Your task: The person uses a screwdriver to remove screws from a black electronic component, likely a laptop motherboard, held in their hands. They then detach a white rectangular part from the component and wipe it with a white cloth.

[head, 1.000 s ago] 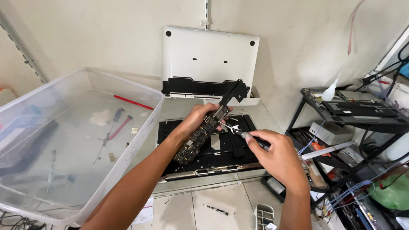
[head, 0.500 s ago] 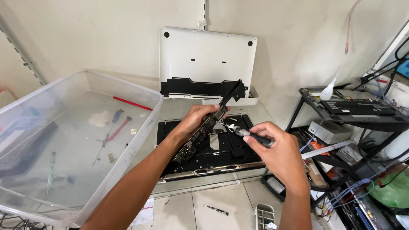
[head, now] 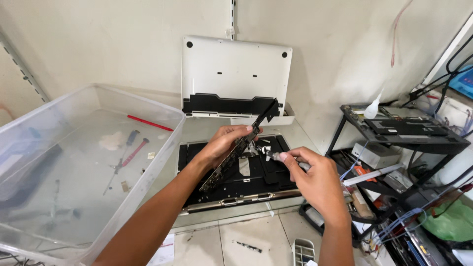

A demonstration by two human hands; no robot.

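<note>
An opened laptop base [head: 268, 172] lies on the counter with its dark insides showing. My left hand [head: 221, 145] grips a long dark circuit board [head: 246, 143] and holds it tilted up on edge above the base, its top end reaching toward the wall. My right hand [head: 315, 180] holds a small screwdriver [head: 276, 156] whose metal tip touches the board's lower side near the middle.
The laptop's white bottom cover [head: 236, 74] leans against the wall behind. A large clear plastic bin [head: 79, 167] with screwdrivers inside stands at left. A black wire rack [head: 404, 130] with devices and cables fills the right. Small parts lie on the tiles near the front edge.
The board has stayed tilted in my left hand. My right hand with the screwdriver shifted slightly left, toward the board.
</note>
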